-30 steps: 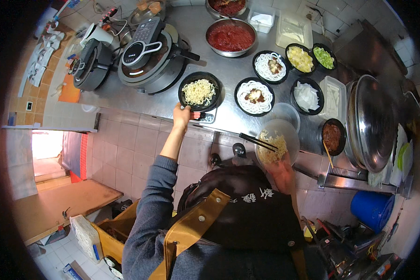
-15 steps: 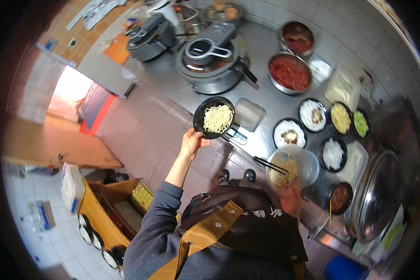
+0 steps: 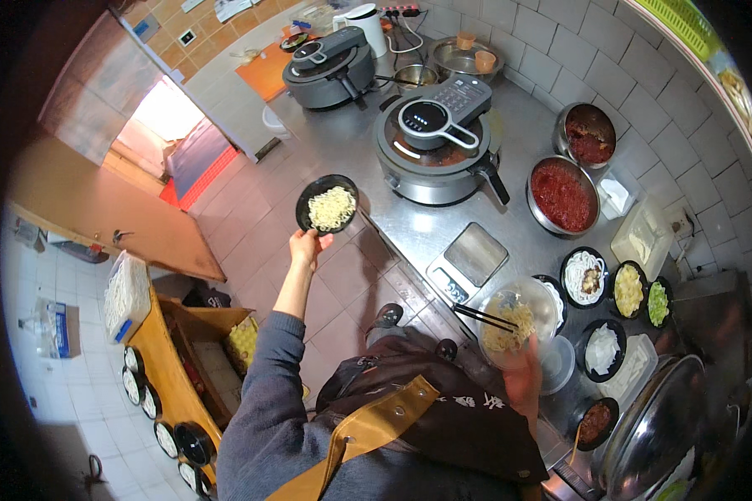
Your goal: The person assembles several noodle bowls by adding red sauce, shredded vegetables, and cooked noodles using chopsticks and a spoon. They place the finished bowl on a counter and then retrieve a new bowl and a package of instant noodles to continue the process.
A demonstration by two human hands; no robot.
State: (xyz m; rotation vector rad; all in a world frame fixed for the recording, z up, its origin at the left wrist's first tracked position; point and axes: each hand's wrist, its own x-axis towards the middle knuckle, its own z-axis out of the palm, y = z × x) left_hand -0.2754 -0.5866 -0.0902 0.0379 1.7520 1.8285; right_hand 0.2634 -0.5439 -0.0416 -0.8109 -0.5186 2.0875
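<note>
My left hand (image 3: 307, 247) is closed on the rim of a black bowl (image 3: 303, 200) with pale, wavy noodles (image 3: 332, 208) in it. That bowl is out over the tiled floor, left of the steel counter. Near the counter's front edge, my right hand (image 3: 522, 361) grips a clear plastic tub (image 3: 495, 357) containing thin yellowish noodles (image 3: 510, 331). Dark chopsticks (image 3: 479, 315) lie across the tub, their tips among these noodles. Whether my right fingers also touch the chopsticks is hidden. A flat kitchen scale (image 3: 476, 255) rests between the bowl and the tub.
Two grey electric cookers (image 3: 434, 171) stand on the counter (image 3: 393, 225). Toward the wall are steel bowls of red sauce (image 3: 563, 196). Several black bowls of ingredients (image 3: 601, 349) and a large metal lid (image 3: 656, 430) occupy the right. A wooden cabinet (image 3: 163, 367) stands at left.
The view has swung left. My left hand has carried the bowl of noodles leftward, away from the scale. My right hand still holds the tub, now nearer the scale in the picture.
</note>
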